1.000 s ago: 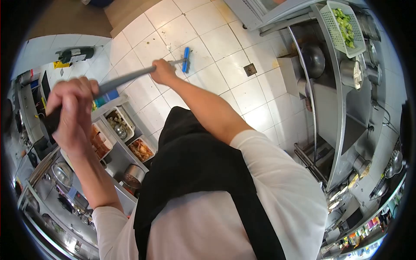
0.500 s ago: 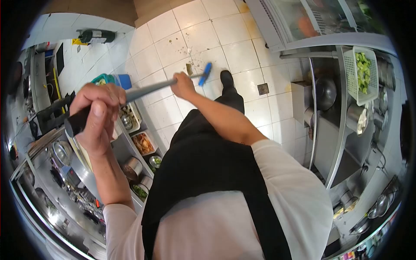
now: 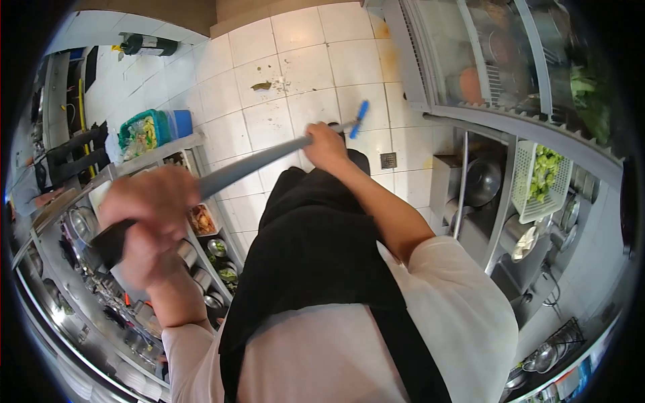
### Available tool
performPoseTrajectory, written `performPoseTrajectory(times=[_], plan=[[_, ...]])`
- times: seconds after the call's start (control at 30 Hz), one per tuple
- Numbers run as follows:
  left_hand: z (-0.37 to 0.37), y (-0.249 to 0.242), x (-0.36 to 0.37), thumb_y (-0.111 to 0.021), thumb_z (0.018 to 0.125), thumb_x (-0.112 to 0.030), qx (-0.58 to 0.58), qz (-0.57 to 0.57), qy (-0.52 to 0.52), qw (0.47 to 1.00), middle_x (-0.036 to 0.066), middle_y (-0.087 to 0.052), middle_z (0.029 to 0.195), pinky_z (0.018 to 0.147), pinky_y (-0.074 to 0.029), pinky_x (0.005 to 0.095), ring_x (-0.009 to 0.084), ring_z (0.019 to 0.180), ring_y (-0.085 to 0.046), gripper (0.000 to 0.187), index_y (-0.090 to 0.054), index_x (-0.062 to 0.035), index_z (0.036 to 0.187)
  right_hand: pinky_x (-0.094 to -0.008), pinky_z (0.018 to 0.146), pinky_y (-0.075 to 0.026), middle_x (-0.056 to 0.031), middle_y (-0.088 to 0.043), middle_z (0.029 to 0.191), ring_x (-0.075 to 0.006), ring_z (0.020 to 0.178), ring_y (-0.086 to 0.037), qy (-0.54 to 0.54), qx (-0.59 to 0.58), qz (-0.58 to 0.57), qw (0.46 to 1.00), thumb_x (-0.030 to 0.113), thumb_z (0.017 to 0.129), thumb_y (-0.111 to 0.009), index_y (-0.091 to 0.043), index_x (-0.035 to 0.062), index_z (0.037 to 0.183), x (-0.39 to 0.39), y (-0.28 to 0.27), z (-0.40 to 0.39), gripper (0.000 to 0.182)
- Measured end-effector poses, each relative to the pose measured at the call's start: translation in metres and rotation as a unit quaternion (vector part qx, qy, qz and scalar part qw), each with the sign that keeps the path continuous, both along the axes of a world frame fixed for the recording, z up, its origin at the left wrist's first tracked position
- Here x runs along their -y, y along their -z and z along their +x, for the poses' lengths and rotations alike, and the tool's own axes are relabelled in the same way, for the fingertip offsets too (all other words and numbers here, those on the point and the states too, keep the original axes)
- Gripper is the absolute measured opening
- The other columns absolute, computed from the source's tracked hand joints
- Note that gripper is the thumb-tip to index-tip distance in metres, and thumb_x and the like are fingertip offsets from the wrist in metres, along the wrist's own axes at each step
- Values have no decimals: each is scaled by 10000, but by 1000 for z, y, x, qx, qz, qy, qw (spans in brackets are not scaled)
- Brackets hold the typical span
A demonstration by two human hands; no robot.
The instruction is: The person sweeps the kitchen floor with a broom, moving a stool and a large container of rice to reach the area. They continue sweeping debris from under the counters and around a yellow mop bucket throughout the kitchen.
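A long grey-handled broom [image 3: 252,164] slants across the view from left to right. Its narrow blue head [image 3: 360,119] is down at the tiled floor. My left hand [image 3: 149,218], blurred by motion, is closed around the upper handle near its black end. Lower down the same handle, my right hand [image 3: 327,145] is wrapped round it. Crumbs and a brown scrap [image 3: 261,86] lie on the floor, left of the blue head and apart from it.
On the left runs a counter with pans and food containers, with a green basket [image 3: 163,134] and a blue bin [image 3: 181,123] at its far end. To the right are a glass-fronted cabinet [image 3: 463,107] and a white basket [image 3: 516,185] of cut greens. A floor drain [image 3: 388,160] lies ahead.
The broom head has moved right, away from the scraps. My right hand has shifted right with the handle, and my left hand has moved slightly down. The camera view has also shifted.
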State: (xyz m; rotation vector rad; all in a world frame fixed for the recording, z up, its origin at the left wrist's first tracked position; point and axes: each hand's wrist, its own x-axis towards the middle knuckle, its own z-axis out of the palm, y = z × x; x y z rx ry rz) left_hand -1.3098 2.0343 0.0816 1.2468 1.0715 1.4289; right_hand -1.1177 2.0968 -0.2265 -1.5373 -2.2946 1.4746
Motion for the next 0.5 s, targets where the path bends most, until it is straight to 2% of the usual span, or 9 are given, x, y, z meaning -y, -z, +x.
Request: performPoseTrajectory(times=[0.07, 0.17, 0.2, 0.27, 0.33, 0.4, 0.43, 0.47, 0.5], plan=[[24, 40, -8, -668, 928, -283, 17, -72, -49, 996, 75, -599, 736, 756, -497, 438, 188, 665, -574, 268, -607, -29, 866, -492, 885, -515, -199, -626, 1073, -402, 1029, -628, 28, 55, 6, 998, 196, 816, -678, -662, 64, 956, -3, 30, 53, 193], [60, 93, -29, -671, 932, -192, 41, -218, 2, 975, 66, -681, 890, 767, -490, 258, 113, 794, -610, 204, -682, -3, 1008, -493, 883, -512, -202, -632, 1061, -404, 1026, -627, 71, 141, -34, 987, 209, 824, -662, -671, 83, 909, -18, 65, 114, 152], [72, 105, -36, -665, 943, -186, 62, -252, 6, 966, 49, -680, 916, 761, -487, 257, 103, 807, -604, 184, -689, -13, 1000, -492, 882, -512, -201, -633, 1058, -403, 1027, -626, 85, 151, -33, 984, 215, 822, -662, -672, 88, 895, -20, 91, 133, 146], [87, 117, -46, -655, 951, -165, 59, -258, 0, 964, 39, -671, 912, 752, -483, 252, 96, 815, -599, 157, -696, -18, 987, -495, 870, -510, -198, -631, 1038, -401, 1007, -624, 65, 120, -22, 990, 191, 798, -673, -667, 86, 891, -27, 114, 146, 140], [81, 101, -52, -648, 958, -164, 11, -271, -48, 961, 36, -662, 901, 747, -482, 251, 94, 806, -599, 157, -701, -20, 986, -495, 864, -510, -199, -629, 1023, -403, 990, -623, 55, 76, 6, 996, 172, 782, -678, -663, 85, 892, -41, 119, 129, 141], [64, 82, -47, -637, 961, -164, -9, -215, -102, 971, 58, -667, 909, 712, -482, 256, 107, 770, -601, 155, -691, -18, 970, -500, 865, -508, -201, -616, 1021, -412, 1007, -608, 45, 46, 5, 998, 142, 758, -691, -653, 78, 923, -49, 108, 79, 181], [53, 76, -43, -649, 959, -180, -16, -149, -106, 983, 85, -663, 903, 700, -483, 261, 125, 759, -599, 172, -665, -9, 961, -499, 876, -509, -198, -610, 1047, -411, 1025, -607, 31, -19, 35, 999, 140, 752, -700, -652, 67, 935, -48, 131, 54, 203], [46, 68, -42, -659, 958, -211, -24, -107, -145, 983, 111, -655, 899, 722, -493, 292, 147, 747, -591, 212, -635, -1, 973, -487, 885, -513, -197, -608, 1066, -405, 1032, -610, 13, -5, 12, 1000, 139, 745, -706, -655, 60, 938, -58, 103, 23, 214], [35, 51, -45, -594, 992, -246, -75, -102, -129, 984, 52, -557, 820, 914, -436, 459, 152, 717, -476, 215, -580, -32, 984, -478, 887, -517, -195, -610, 1071, -401, 1034, -612, -7, -22, -8, 1000, 135, 739, -710, -663, 63, 946, -67, 79, -8, 224]])
